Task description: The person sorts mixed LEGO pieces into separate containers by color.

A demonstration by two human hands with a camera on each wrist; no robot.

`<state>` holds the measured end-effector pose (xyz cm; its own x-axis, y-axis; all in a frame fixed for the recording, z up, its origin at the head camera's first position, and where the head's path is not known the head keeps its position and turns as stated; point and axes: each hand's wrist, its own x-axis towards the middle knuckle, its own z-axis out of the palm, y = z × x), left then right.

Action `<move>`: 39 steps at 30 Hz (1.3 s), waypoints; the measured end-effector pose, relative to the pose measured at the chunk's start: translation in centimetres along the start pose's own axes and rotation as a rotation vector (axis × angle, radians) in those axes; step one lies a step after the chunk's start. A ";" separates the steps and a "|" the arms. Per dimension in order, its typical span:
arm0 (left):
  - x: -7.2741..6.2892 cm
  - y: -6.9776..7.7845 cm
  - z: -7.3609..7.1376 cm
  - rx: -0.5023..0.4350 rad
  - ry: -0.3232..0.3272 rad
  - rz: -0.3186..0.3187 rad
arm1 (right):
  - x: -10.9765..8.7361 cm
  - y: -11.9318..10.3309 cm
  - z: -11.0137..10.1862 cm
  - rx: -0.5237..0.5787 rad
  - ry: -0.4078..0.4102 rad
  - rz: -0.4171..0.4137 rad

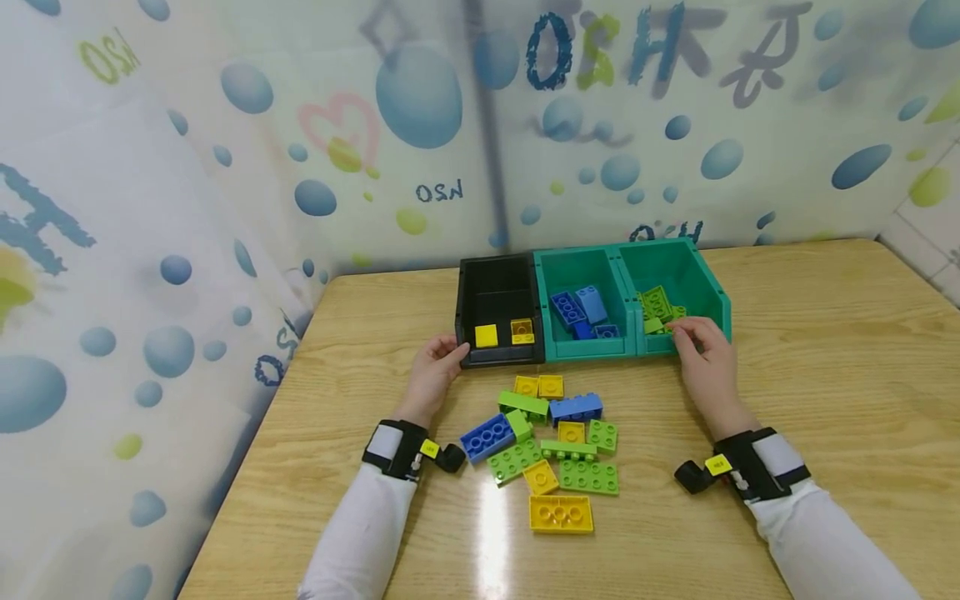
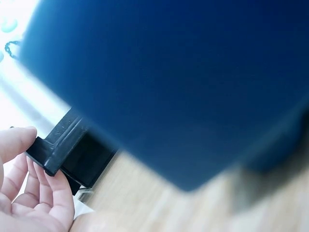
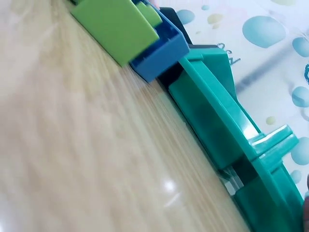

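My left hand grips the front left corner of a black bin; the left wrist view shows the thumb over the rim and fingers beneath. Two yellow bricks lie inside. My right hand reaches over the front rim of the right teal bin, thumb and fingertips close together beside green bricks. I cannot tell whether they pinch a brick. The middle teal bin holds several blue bricks.
Loose bricks lie on the wooden table before the bins: green bricks, blue bricks and yellow bricks. A blurred blue brick fills much of the left wrist view. A patterned sheet hangs behind.
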<state>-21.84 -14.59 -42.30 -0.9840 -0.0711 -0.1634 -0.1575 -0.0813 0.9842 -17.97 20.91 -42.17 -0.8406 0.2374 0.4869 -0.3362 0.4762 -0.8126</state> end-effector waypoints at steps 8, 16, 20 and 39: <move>0.0 0.1 0.0 -0.008 -0.002 -0.002 | -1.7 -0.9 0.8 0.027 -0.170 -0.017; 0.0 0.0 0.0 -0.008 0.003 -0.008 | -2.6 -1.7 1.5 -0.031 -0.478 -0.018; 0.0 0.0 0.0 -0.003 0.003 -0.010 | -3.1 -2.2 2.1 -0.020 -0.614 -0.013; 0.0 0.0 0.1 0.017 0.001 -0.021 | -3.3 -2.4 2.9 -0.081 -0.822 -0.103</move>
<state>-21.87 -14.52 -42.25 -0.9803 -0.0710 -0.1843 -0.1798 -0.0658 0.9815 -15.62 16.59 -42.77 -0.8599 -0.4900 0.1429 -0.4234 0.5285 -0.7358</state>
